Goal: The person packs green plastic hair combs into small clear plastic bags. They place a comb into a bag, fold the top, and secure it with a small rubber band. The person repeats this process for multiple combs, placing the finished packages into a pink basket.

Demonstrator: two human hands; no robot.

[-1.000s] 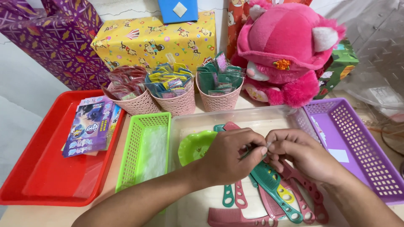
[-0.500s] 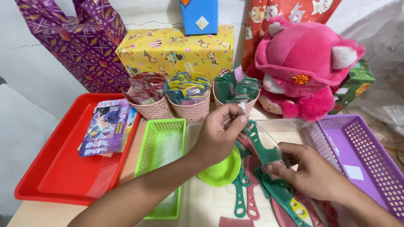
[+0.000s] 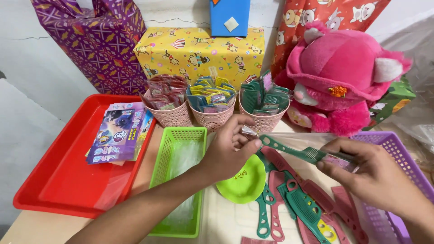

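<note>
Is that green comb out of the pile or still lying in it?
Out. The green comb is lifted above the pile of combs, held at its toothed end by the right hand; the left hand is at its handle.

Green comb (image 3: 294, 150), lime round lid (image 3: 242, 180), red tray (image 3: 54, 180), lime basket (image 3: 181, 180), purple basket (image 3: 398, 180), pink plush toy (image 3: 343, 77), yellow cartoon-patterned gift box (image 3: 194, 52).
</note>
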